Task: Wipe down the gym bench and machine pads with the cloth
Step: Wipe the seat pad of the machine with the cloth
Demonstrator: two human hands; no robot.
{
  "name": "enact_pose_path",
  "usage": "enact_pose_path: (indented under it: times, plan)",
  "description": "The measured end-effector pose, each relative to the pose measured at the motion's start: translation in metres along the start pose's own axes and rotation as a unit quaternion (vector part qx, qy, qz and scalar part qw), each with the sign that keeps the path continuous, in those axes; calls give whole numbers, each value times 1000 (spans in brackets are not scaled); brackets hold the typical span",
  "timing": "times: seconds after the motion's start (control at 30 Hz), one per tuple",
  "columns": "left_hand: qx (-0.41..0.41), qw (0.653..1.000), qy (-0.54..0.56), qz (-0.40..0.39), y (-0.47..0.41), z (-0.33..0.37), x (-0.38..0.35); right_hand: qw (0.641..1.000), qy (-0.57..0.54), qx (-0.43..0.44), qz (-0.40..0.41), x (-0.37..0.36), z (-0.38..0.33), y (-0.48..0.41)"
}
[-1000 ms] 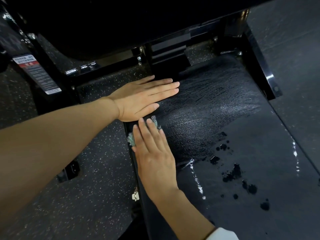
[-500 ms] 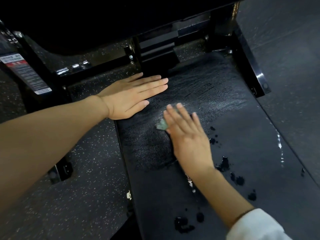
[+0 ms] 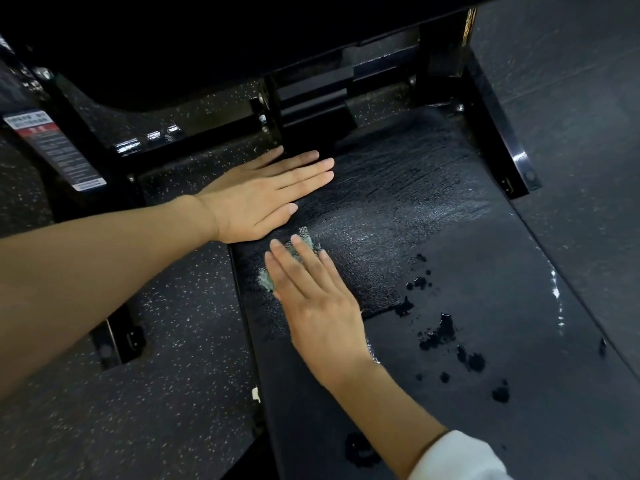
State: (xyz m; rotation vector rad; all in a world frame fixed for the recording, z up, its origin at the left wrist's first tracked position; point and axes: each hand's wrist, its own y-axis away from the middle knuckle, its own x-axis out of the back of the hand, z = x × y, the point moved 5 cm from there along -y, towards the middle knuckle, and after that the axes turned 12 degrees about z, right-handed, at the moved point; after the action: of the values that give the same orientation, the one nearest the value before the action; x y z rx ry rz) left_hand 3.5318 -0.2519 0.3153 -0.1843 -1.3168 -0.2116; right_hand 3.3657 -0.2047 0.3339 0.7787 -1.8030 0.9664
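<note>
A black padded gym bench (image 3: 415, 220) runs from the lower middle up to the machine frame. Its far half looks damp and streaked. Dark wet blots (image 3: 440, 330) dot the nearer right part. My left hand (image 3: 263, 199) lies flat with straight fingers on the bench's far left corner. My right hand (image 3: 311, 292) presses flat on a small pale green cloth (image 3: 304, 237) near the bench's left edge. Only bits of the cloth show past the fingertips and beside the index finger.
A black steel machine frame (image 3: 311, 109) crosses behind the bench, with a right upright bracket (image 3: 498, 140). A warning label (image 3: 55, 147) sits on the left frame post. Speckled rubber flooring (image 3: 156, 375) lies left of the bench, plain dark floor to the right.
My right hand has slid the cloth back to the left, from the bench's middle to its left edge under my left hand. My left hand stays planted.
</note>
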Motion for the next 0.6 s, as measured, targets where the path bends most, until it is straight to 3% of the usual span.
enact_pose_path:
  times: [0.17,0.4,0.6]
  plan:
    - [14,1000,2,4,0,7,0,999,24,34,-9,21,50,0]
    - [35,999,4,10,0,22,-1,991,21,-128,20,60,157,12]
    - [46,999,9,21,-4,40,-4,973,45,-212,81,50,126,11]
